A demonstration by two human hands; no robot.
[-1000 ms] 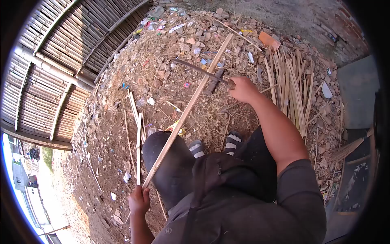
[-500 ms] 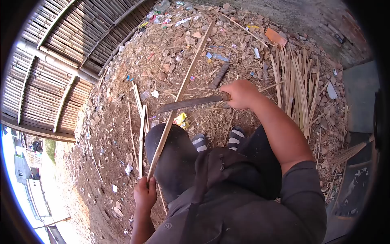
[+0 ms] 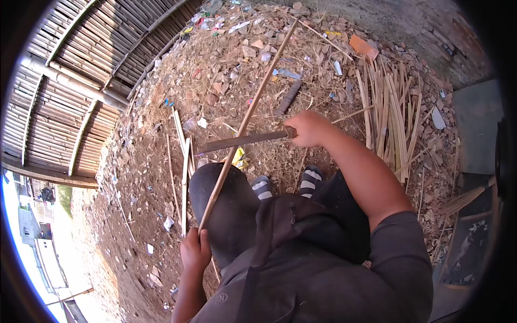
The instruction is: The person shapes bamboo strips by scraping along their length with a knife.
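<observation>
My left hand is closed round the lower end of a long bamboo strip, which slants up and away past my knee. In my right hand is the short handle of a long-bladed knife, the fingers wrapped tightly round it. The dark blade lies across the strip a little beyond my knee, its tip pointing left. Whether the edge bites into the bamboo cannot be made out. Part of the strip rests against or just above my dark-trousered knee.
Many split bamboo strips are piled on the right, and a few more lie left of my knee. A dark ridged rod, an orange shard and litter cover the ground. A bamboo wall stands on the left.
The knife and my right hand have shifted slightly left along with a small downward drop of the blade. The strip looks narrower, apparently turned, and its far end has moved right.
</observation>
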